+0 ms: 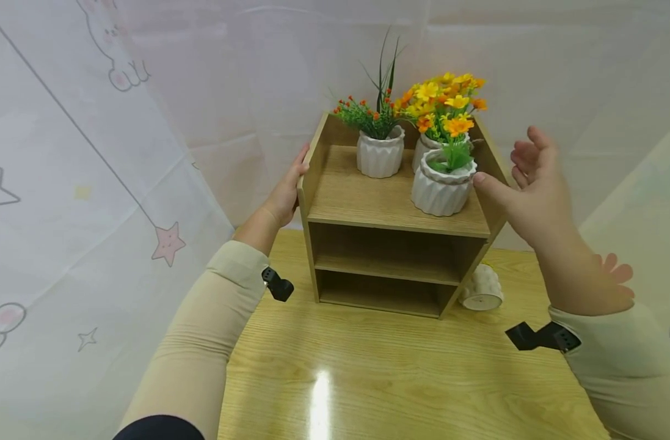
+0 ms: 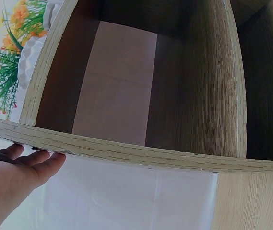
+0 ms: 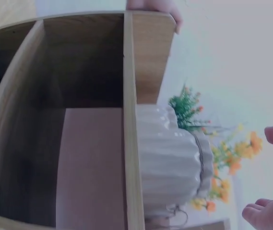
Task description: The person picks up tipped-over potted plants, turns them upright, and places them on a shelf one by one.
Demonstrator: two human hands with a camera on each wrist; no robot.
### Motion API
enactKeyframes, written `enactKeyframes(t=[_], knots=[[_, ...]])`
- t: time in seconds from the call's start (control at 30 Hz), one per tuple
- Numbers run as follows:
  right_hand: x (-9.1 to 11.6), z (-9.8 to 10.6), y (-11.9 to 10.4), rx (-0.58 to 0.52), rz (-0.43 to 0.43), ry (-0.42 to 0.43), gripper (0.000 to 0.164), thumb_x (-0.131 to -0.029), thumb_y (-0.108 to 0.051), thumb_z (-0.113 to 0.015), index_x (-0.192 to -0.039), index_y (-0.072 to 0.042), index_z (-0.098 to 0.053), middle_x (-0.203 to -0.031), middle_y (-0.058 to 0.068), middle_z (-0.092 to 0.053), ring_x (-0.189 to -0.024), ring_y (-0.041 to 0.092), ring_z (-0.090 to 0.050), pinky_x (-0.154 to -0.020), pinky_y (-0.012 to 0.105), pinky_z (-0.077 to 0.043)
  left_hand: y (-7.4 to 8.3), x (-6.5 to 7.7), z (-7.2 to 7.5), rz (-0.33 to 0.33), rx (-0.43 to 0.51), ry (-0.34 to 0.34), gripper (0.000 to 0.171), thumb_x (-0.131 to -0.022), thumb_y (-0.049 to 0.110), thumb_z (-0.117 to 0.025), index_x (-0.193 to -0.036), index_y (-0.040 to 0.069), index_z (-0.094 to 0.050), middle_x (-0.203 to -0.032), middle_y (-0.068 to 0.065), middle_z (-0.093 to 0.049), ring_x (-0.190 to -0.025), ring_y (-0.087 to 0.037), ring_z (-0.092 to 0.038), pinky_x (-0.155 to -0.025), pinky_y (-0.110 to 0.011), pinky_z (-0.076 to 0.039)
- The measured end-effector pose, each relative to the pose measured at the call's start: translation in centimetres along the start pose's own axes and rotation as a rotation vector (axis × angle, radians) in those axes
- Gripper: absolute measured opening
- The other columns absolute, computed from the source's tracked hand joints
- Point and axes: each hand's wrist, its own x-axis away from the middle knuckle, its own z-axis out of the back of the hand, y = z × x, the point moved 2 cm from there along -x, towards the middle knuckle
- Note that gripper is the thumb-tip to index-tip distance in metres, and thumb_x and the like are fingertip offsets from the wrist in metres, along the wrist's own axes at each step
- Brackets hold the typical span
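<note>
A small wooden shelf unit (image 1: 397, 227) stands on the table. My left hand (image 1: 286, 194) touches the outer face of its left side panel, fingers extended in the left wrist view. Raised at the shelf's right side is my right hand (image 1: 540, 189), its thumb and fingers spread around no object. The thumb tip appears close to the rim of a white ribbed pot (image 1: 441, 194) with green leaves; in the head view I cannot tell whether they touch. Behind that pot are yellow and orange flowers (image 1: 447, 101) in another white pot. To the left, a white pot (image 1: 380, 156) holds red-dotted greenery.
Another white pot (image 1: 482, 290) lies tipped on the table (image 1: 367, 366) at the shelf's right foot, base toward me. The two lower compartments (image 1: 386, 250) face forward. Printed cloth (image 1: 93, 183) hangs at the left, and pale cloth hangs behind the shelf.
</note>
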Motion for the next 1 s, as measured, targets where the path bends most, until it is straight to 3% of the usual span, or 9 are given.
enactKeyframes(t=[0.27,0.47,0.77,1.0], knots=[[0.0,2.7,1.6,0.022,-0.031,0.079,0.082,-0.094,-0.027,-0.06,-0.156,-0.028,-0.007,-0.159,0.0,-0.022,-0.147,0.012,-0.023,-0.12,0.022,-0.017,0.1,0.0,-0.1,-0.006,-0.005,-0.006,0.066,-0.094,0.036,-0.025,-0.157,0.042,-0.004,-0.164,-0.002,-0.005,-0.129,-0.032,-0.032,-0.102,-0.046,-0.03],[-0.2,4.4,4.5,0.069,-0.163,0.101,0.081,-0.096,-0.04,-0.053,-0.156,-0.033,0.0,-0.163,-0.003,-0.013,-0.15,0.012,-0.015,-0.122,0.03,-0.014,0.1,0.0,-0.1,-0.01,-0.006,-0.001,0.067,-0.093,0.035,-0.025,-0.157,0.042,-0.005,-0.164,-0.002,-0.006,-0.127,-0.031,-0.033,-0.098,-0.042,-0.031],[-0.3,4.3,11.5,0.116,-0.284,0.04,0.09,-0.095,-0.048,-0.05,-0.157,-0.023,0.011,-0.164,0.018,0.003,-0.15,0.04,-0.003,-0.119,0.056,-0.012,0.1,-0.1,0.0,-0.007,0.007,-0.001,0.067,-0.094,0.034,-0.026,-0.157,0.041,-0.005,-0.163,-0.005,-0.011,-0.123,-0.03,-0.036,-0.092,-0.038,-0.034],[0.1,3.0,16.3,0.164,-0.34,-0.001,0.098,-0.094,-0.05,-0.05,-0.156,-0.012,0.016,-0.161,0.027,0.003,-0.148,0.048,-0.005,-0.111,0.067,-0.02,0.1,0.0,-0.1,-0.008,0.01,-0.006,0.066,-0.094,0.034,-0.025,-0.157,0.042,-0.005,-0.163,-0.004,-0.01,-0.123,-0.029,-0.035,-0.093,-0.038,-0.034]])
